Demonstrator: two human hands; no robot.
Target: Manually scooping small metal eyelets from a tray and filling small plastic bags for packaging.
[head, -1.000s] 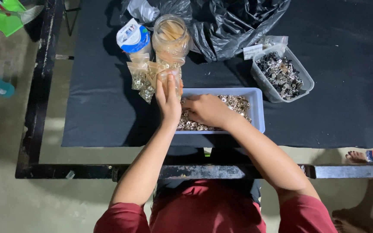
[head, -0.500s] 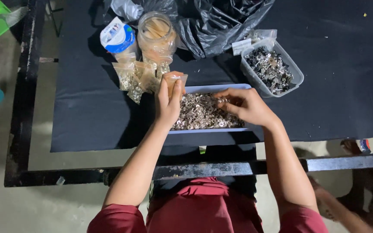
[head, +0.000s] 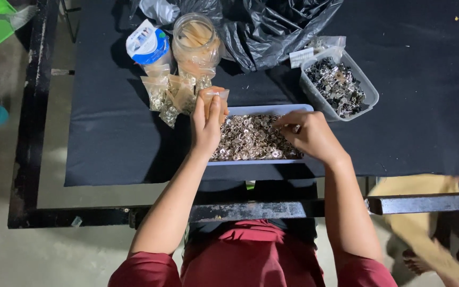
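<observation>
A pale blue tray point(head: 261, 110) full of small silvery metal rings sits near the front edge of a black table point(head: 107, 138). My left hand point(head: 206, 126) is at the tray's left end, pinching a small clear plastic bag point(head: 214, 95) upright by its top. My right hand point(head: 306, 134) rests in the tray's right end, fingers curled down into the metal pieces; whether it holds any I cannot tell. Several filled little bags point(head: 168, 93) lie in a heap just left of the held bag.
A clear jar point(head: 196, 40) and a blue-and-white tub point(head: 147, 45) stand behind the bags. A grey tray of darker metal parts point(head: 338, 85) sits at the right, a black plastic sack point(head: 272, 26) behind it. A black metal frame point(head: 293, 207) borders the table.
My right hand has moved from the tray's middle to its right end. My left hand stays at the left end with the small bag. The view has shifted slightly.
</observation>
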